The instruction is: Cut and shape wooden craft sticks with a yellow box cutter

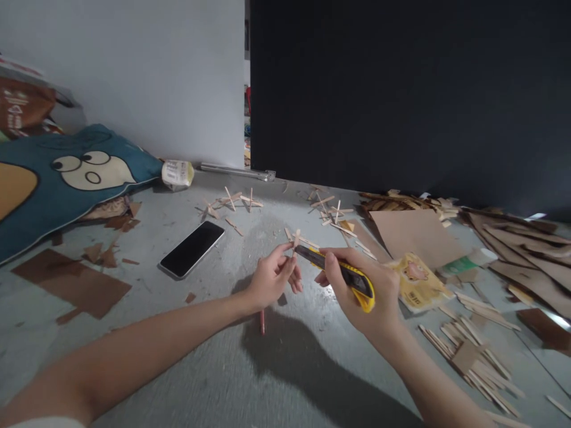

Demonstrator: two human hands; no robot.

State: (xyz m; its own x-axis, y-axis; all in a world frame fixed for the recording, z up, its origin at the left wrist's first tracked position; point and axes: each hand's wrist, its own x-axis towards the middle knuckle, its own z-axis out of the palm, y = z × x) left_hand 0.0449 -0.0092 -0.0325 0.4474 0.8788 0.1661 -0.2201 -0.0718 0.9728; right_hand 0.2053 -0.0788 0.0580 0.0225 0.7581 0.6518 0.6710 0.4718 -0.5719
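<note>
both hands (328, 279) hold knife (341, 272), blade up-left at stick (295, 240).

The blue cartoon-eyed cushion (66, 178) runs off the left edge. The right hand (361, 291) covers most of the yellow-and-black utility knife (345, 275), and the blade tip is too small to make out against the thin wooden stick (295, 241). The brown cardboard sheets (521, 249) are cut off at right.
</note>
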